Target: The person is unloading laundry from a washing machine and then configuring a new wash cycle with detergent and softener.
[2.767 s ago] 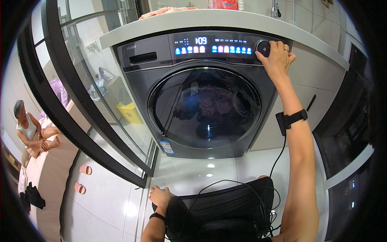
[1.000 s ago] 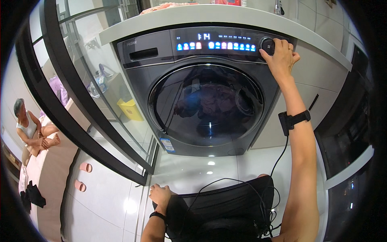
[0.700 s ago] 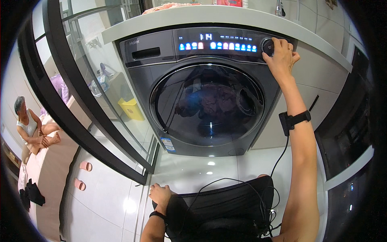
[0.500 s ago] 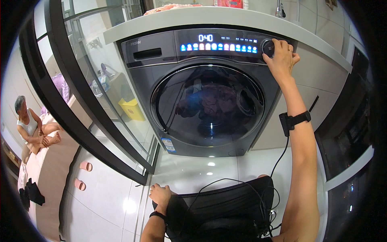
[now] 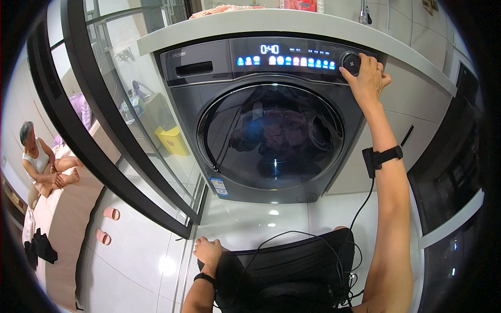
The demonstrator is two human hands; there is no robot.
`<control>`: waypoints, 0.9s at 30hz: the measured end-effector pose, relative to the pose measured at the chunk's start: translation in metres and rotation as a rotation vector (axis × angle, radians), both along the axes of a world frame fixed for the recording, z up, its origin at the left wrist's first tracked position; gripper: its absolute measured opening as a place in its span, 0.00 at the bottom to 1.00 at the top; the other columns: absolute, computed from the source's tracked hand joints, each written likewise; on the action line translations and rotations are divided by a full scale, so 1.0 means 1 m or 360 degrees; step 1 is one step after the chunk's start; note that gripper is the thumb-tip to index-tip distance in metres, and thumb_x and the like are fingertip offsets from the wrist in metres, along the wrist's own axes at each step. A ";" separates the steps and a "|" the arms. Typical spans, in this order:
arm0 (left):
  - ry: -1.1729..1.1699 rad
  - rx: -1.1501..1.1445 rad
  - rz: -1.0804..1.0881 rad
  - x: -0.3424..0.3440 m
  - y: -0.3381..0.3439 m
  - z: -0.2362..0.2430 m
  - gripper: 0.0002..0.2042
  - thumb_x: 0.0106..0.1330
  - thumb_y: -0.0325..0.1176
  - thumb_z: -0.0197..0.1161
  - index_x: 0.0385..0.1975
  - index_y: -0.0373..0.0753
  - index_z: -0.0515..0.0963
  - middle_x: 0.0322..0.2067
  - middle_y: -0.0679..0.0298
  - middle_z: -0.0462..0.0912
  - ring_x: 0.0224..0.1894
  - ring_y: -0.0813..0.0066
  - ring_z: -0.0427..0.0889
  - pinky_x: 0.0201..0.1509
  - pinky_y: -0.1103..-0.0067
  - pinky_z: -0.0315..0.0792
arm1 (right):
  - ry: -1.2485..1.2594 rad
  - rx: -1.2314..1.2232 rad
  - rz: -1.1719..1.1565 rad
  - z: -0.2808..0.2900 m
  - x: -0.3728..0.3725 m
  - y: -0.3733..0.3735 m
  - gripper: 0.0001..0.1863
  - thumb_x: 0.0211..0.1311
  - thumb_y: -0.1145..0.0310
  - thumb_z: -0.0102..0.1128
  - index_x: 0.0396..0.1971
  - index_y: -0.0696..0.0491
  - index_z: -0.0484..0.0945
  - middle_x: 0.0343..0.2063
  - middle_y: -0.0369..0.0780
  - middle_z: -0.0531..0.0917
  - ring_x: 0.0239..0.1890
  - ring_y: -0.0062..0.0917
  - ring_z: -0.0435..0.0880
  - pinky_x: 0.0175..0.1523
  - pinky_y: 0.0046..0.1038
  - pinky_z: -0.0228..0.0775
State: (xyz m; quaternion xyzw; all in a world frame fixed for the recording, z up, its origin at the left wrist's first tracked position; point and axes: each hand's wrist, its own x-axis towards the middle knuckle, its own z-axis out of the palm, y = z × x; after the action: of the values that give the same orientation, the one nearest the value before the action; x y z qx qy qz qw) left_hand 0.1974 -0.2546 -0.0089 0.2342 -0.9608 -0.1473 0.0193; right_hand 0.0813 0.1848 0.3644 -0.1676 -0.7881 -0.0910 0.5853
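Note:
A dark grey front-loading washing machine (image 5: 209, 112) stands under a white counter, its round glass door (image 5: 271, 136) closed with laundry behind it. Its lit control panel (image 5: 284, 55) glows blue and white. My right hand (image 5: 368, 78) reaches up to the round black dial (image 5: 350, 63) at the panel's right end, fingers curled on its edge. A black band with a cable is strapped on that forearm. My left hand (image 5: 209, 251) rests on my knee, on dark shorts, holding nothing.
A black-framed glass sliding door (image 5: 104, 109) stands at the left, a yellow bin (image 5: 172, 140) behind it. Another person sits far left on a bed (image 5: 42, 161). Pink slippers (image 5: 107, 224) lie on the glossy white tile floor. Dark cabinet at right.
The lit digits and icons on the panel have changed while my right hand stayed on the dial. My left hand has not moved.

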 end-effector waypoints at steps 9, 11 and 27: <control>-0.0041 0.0008 -0.0004 0.000 0.001 0.000 0.21 0.48 0.42 0.57 0.38 0.33 0.73 0.42 0.53 0.73 0.45 0.55 0.73 0.48 0.63 0.64 | -0.0008 -0.0030 -0.0009 0.001 -0.001 -0.001 0.31 0.42 0.49 0.66 0.45 0.53 0.73 0.40 0.38 0.74 0.48 0.31 0.67 0.48 0.39 0.49; -0.0044 0.0008 -0.0002 0.000 0.001 0.000 0.21 0.48 0.42 0.57 0.38 0.33 0.73 0.42 0.53 0.73 0.45 0.55 0.73 0.48 0.63 0.64 | -0.0010 -0.0028 -0.0008 0.001 -0.001 -0.001 0.31 0.42 0.49 0.66 0.44 0.53 0.73 0.40 0.38 0.74 0.48 0.31 0.67 0.48 0.39 0.49; 0.0021 -0.0019 -0.0017 0.000 0.002 -0.003 0.20 0.48 0.42 0.58 0.37 0.33 0.73 0.41 0.53 0.73 0.44 0.56 0.74 0.47 0.63 0.65 | -0.0010 0.0054 0.0086 0.002 -0.001 -0.002 0.28 0.39 0.60 0.69 0.45 0.49 0.73 0.42 0.37 0.73 0.48 0.30 0.67 0.48 0.38 0.50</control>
State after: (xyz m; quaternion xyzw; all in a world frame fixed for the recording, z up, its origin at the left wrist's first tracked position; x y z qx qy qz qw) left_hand 0.1973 -0.2527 -0.0118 0.2280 -0.9627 -0.1431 0.0262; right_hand 0.0807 0.1825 0.3660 -0.1360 -0.7926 -0.0890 0.5877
